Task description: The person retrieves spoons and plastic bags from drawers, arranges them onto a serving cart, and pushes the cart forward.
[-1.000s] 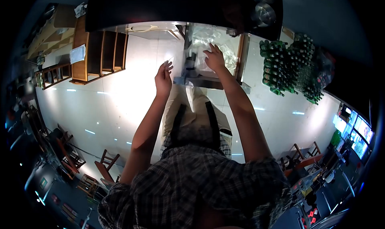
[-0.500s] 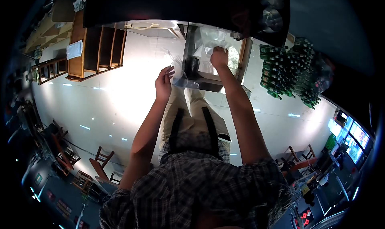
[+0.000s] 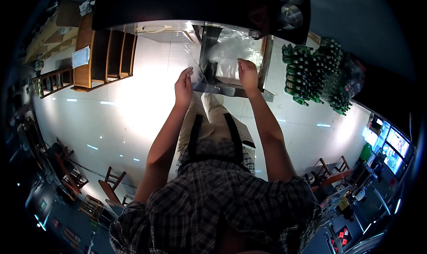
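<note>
Pale floor [image 3: 147, 102] flanks the open drawer [image 3: 229, 90]; its clear plastic [image 3: 227, 51] lies toward ten o'clock, nearer my right fingers [image 3: 240, 65] than my left fingers [image 3: 188, 71]. Both sets are nearly closed; I cannot tell whether either grips plastic.

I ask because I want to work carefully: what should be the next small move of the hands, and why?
Probably bring the right hand a little toward the left hand, to help steady the thin clear plastic. It shows beside the left fingertips, while the right hand is apart, over the open drawer. I cannot tell whether the right fingers hold anything.
</note>
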Demonstrator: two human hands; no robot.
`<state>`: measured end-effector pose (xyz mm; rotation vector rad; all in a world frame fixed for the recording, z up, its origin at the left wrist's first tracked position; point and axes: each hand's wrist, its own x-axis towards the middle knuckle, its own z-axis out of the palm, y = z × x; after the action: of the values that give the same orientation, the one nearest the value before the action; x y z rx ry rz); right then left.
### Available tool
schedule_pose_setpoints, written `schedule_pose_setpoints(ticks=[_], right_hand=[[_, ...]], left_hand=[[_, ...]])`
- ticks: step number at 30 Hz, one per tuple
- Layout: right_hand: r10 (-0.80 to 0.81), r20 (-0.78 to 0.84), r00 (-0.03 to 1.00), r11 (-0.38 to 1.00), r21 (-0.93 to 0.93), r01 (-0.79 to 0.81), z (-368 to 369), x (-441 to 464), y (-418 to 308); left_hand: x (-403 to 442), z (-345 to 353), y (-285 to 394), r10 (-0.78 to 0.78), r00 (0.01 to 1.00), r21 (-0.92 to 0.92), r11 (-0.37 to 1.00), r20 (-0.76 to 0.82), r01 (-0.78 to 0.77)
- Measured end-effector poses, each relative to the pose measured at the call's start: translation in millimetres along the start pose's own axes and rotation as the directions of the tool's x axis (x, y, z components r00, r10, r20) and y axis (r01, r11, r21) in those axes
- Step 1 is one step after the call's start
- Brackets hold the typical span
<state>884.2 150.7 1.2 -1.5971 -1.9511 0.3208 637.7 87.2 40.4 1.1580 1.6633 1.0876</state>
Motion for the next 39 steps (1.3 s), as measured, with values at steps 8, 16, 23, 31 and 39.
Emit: schedule_pose_setpoints(ticks=[8,16,23,31,39], right_hand=[[0.247,-0.045,0.968,0.924,0.312,-0.221,-46,-12,-37],[0.457,-0.126,0.881,0.834,0.405,-0.375,-56,-1,-28],[0.494,-0.170,0.852,0.837,0.359,-0.414,-62,12,-18],[0.290,-0.263,0.920,0.900,0.403,-0.168,-49,31,-40],[-0.061,0.200,0.978,0.946,0.324,-0.007,17,4,-9]], left_hand=[[18,-4,13,0.088,0.995,-0.036,0.995,-0.040,-0.090],[24,6,29,0.198,0.980,0.027,0.980,0.008,-0.198],[23,8,41,0.126,0.990,0.052,0.990,0.059,-0.129],[27,4,37,0.206,0.978,0.118,0.971,0.037,-0.209],[29,3,35,0.176,0.982,0.106,0.978,0.061,-0.182]])
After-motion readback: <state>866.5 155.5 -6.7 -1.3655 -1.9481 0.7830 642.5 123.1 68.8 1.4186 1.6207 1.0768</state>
